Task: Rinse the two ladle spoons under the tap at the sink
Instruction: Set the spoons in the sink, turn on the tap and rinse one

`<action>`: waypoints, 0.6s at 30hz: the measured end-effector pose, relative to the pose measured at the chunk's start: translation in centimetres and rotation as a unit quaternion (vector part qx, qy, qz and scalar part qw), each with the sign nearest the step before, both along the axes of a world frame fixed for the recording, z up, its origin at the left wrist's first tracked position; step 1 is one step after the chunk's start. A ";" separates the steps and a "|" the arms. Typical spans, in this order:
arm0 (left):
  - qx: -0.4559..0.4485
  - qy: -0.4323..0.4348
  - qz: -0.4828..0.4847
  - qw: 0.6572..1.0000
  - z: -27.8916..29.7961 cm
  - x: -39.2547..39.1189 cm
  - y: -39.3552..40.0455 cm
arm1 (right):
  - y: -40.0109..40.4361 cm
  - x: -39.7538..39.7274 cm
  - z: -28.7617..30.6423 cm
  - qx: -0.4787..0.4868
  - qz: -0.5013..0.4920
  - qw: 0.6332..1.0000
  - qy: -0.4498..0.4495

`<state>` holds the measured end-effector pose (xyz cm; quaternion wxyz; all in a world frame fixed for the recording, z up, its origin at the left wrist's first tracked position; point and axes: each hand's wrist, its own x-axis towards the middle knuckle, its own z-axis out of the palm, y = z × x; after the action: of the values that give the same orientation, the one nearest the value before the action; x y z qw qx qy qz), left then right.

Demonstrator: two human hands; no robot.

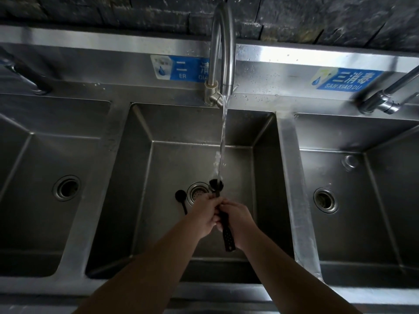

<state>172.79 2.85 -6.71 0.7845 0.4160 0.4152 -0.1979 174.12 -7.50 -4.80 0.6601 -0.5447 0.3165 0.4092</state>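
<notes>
Water (223,137) runs from the tap (221,53) into the middle sink (140,168) and falls right on the bowl of the black ladle (226,232) that both hands hold. The left hand (207,215) is closed around the handle just below the bowl, and the right hand (237,219) is closed on the handle a bit lower; the wide end with holes sticks out toward the person. The second ladle (180,199) lies on the sink bottom, just beside the drain (197,193), w/ nobody touching it.

The step now seems to be rinsing the first ladle. To do it well, I think the bowl should be turned slowly under the stream, so front & back both get water, and the fingers should rub the neck where the bowl meets the handle. The picture is dark here, so I cannot tell if dirt is left on it. Keep the bowl low in the sink, otherwise water may splash out. After this, the other ladle needs the same.
</notes>
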 end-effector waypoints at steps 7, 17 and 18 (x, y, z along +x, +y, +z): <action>-0.009 0.022 0.026 0.999 -0.4 -1.2 -0.3 | -0.3 -0.8 0.2 -0.039 0.008 0.999 -0.011; -0.056 0.008 -0.025 0.998 0.5 -2.3 -1.4 | -0.7 -2.3 0.0 -0.154 0.021 0.982 -0.106; -0.056 0.008 -0.032 0.998 0.5 -2.4 -1.4 | -0.7 -2.6 0.1 -0.175 0.032 0.976 -0.122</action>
<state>170.37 1.40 -6.26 0.7965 0.3831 0.3959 -0.2491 171.54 -8.22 -4.75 0.5744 -0.7077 0.2827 0.2987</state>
